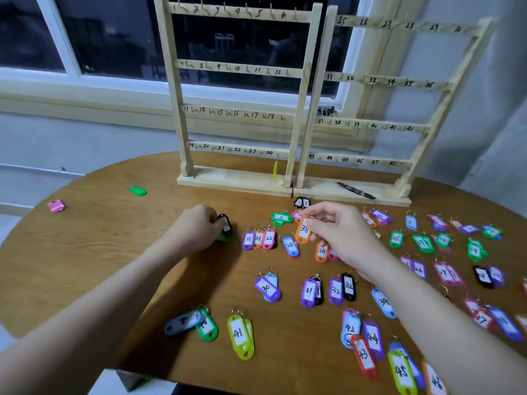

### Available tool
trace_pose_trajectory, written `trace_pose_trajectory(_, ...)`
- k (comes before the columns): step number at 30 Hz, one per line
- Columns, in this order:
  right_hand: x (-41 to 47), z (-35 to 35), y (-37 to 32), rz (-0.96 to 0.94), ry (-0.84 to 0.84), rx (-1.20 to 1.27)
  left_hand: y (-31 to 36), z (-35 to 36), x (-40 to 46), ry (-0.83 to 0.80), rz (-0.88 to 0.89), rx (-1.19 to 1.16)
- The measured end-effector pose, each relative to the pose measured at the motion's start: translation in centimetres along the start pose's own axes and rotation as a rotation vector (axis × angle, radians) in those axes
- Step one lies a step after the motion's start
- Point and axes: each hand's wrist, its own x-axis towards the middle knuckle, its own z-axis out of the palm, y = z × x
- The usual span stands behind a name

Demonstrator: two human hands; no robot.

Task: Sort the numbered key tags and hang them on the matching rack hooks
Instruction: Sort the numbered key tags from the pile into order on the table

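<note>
While it is pinched between the right hand's (339, 238) thumb and fingers, the orange tag marked 38 (303, 230) hangs just above the wooden table (119, 252), over rows of coloured tags. The left hand (196, 228) curls its fingers round a black tag (225, 224) resting on a green tag (223, 238). Behind stand two wooden racks (236, 89) with numbered hooks; a marker pen (356, 191) lies on the right base.
</note>
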Motion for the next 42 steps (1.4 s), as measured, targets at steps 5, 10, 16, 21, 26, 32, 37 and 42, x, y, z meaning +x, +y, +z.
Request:
trace_pose_trajectory(5,-0.3,0.6,0.4,-0.005,-0.016,-0.039,0.1,0.1,-0.3,0.046,-0.048,0.068)
trace_pose_trajectory(10,-0.4,0.4,0.3,0.001,-0.01,-0.035,0.3,0.4,-0.1,0.006,-0.052,0.139)
trace_pose_trajectory(16,-1.1,0.0,-0.1,0.013,-0.012,-0.005,1.1,0.3,0.5,-0.016,0.01,0.114)
trace_pose_trajectory(21,-2.4,-0.9,0.0,0.0,-0.017,0.023,1.4,0.4,0.8,0.023,0.042,0.062)
trace_pose_trajectory(26,-4.5,-3.2,0.8,-0.002,0.013,-0.03,2.4,0.3,-0.5,0.057,0.178,0.019)
trace_pose_trajectory(32,-7.9,-6.7,2.4,0.037,0.093,-0.027,6.8,0.4,-3.3,0.01,0.388,-0.076)
trace_pose_trajectory(37,-10.8,-8.5,3.8,0.047,0.126,-0.045,10.5,1.1,-5.7,-0.06,0.516,-0.116)
trace_pose_trajectory(42,-13.1,-10.6,5.2,0.096,0.179,-0.039,13.0,2.3,-7.5,-0.176,0.626,-0.066)
